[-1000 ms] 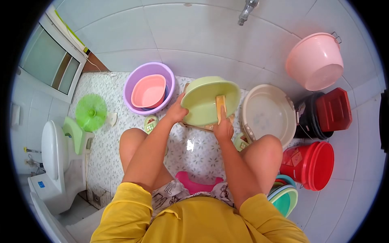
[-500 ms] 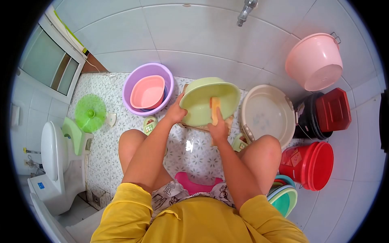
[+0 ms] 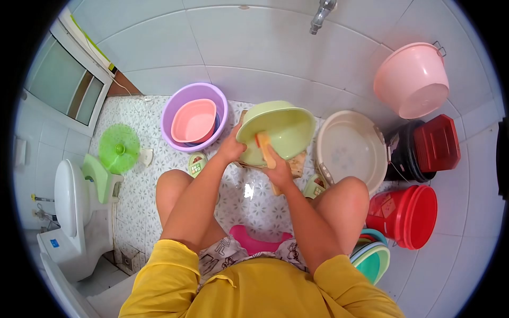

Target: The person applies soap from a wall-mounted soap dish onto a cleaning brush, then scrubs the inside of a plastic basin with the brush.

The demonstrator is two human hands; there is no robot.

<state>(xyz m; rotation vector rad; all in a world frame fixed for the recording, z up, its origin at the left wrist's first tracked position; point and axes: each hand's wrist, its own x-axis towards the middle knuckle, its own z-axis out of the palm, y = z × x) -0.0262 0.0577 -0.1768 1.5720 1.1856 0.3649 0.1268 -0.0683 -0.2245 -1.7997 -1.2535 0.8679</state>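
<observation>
While our left hand point(image 3: 231, 148) clamps the green basin point(image 3: 290, 130) at centre frame, our right hand point(image 3: 279, 171) is wrapped round the brush point(image 3: 268, 152) inside it, brushed and unbrushed parts impossible to tell apart.

Basin between the hands: pale green point(image 3: 289, 124). Brush point(image 3: 265, 148): yellow-orange, with red at its head. Large tub point(image 3: 195, 89): purple; smaller basin inside it point(image 3: 192, 121): pink. Floor tiles point(image 3: 254, 206): white with grey floral pattern. Wall bucket point(image 3: 411, 79): pink. Lidded bucket point(image 3: 419, 217): red. Shirt point(image 3: 254, 289): yellow. Slippers point(image 3: 197, 163): light green with white lettering.
</observation>
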